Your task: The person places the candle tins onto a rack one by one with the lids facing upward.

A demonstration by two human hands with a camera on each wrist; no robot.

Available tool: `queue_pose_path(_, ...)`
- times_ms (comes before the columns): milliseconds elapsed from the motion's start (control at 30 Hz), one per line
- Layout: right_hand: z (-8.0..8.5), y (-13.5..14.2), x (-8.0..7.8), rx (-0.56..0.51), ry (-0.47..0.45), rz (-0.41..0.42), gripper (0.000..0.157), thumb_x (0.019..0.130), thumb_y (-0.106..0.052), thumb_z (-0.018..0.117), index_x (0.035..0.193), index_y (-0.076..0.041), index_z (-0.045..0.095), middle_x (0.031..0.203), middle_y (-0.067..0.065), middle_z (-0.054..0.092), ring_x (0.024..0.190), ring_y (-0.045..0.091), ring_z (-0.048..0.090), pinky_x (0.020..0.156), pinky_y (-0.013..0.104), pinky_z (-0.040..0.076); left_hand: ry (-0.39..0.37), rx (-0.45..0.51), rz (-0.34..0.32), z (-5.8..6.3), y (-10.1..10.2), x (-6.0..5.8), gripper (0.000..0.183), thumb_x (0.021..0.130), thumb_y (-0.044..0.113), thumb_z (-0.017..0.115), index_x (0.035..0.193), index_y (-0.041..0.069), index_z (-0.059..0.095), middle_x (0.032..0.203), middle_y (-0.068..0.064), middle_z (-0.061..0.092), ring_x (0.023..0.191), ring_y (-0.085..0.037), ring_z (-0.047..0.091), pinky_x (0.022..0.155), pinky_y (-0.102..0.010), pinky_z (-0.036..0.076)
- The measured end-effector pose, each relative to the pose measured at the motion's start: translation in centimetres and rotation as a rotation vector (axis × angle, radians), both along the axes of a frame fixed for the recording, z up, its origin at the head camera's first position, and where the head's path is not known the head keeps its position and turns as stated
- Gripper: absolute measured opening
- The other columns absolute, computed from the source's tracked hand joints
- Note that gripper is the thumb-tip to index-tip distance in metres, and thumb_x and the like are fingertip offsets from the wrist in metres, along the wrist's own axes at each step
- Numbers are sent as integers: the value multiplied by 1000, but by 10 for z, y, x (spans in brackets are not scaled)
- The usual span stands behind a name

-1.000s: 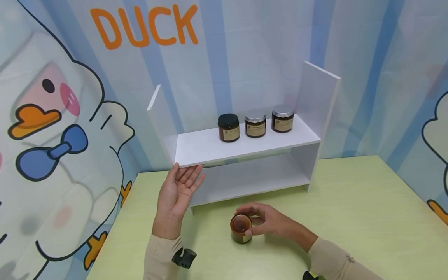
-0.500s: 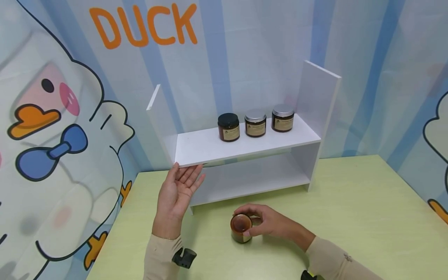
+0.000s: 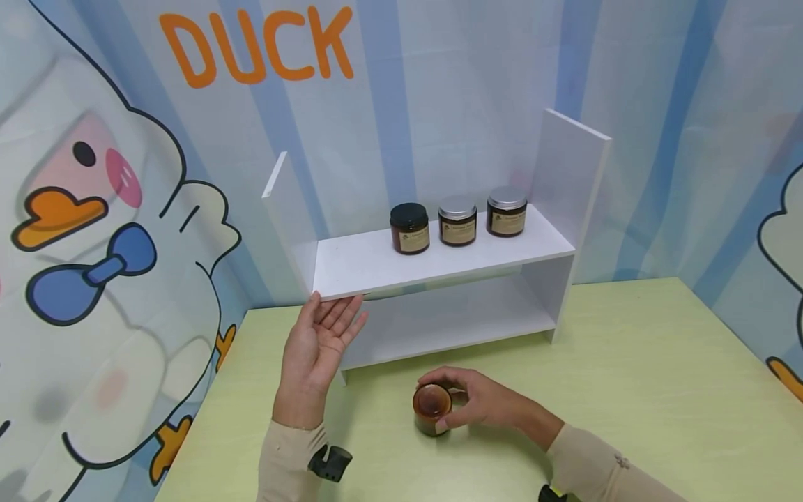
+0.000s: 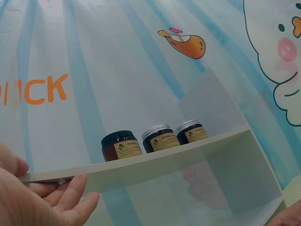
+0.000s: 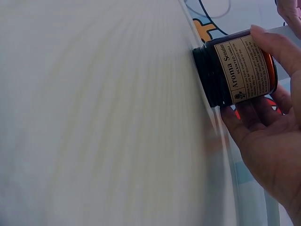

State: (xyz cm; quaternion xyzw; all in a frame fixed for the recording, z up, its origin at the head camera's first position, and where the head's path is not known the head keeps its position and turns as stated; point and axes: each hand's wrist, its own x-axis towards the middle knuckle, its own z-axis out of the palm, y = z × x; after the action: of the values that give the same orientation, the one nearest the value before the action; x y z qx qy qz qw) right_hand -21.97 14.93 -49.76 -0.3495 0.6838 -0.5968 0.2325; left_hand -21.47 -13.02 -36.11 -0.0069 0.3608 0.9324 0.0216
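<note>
My left hand [image 3: 316,352] is at the left end of a white two-tier shelf [image 3: 351,275]. Its thumb is over the upper board's front edge and its fingers are under it, pinching the board. On the tabletop in front, my right hand [image 3: 479,404] holds an amber glass scented candle jar [image 3: 431,411] between thumb and fingers. This jar stands upside down, base up; the right wrist view shows its black lid toward the table and its tan label [image 5: 242,68]. Along the upper board stand a black-lidded candle jar [image 3: 410,230] and two silver-lidded candle jars [image 3: 457,223], [image 3: 507,213], all upright.
The shelf has a tall side panel at each end and a lower board [image 3: 452,321]. It stands on a pale yellow-green table [image 3: 659,390] against a blue striped backdrop [image 3: 477,84] with duck drawings.
The right hand shifts very slightly on the overturned jar, its thumb a little lower. The left hand, shelf and the other jars stay where they were.
</note>
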Motion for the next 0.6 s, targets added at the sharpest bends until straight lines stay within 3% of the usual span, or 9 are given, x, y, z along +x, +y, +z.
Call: queue_pose_path(600, 1, -3, 2, 32, -10, -11, 64, 87, -8, 81, 143, -4, 51, 139, 9, 56, 126, 27, 55, 103, 35, 51, 9, 0, -4, 0, -1, -1, 48, 111, 35, 41, 148, 3, 40, 123, -12, 62, 125, -27, 63, 116, -50, 41)
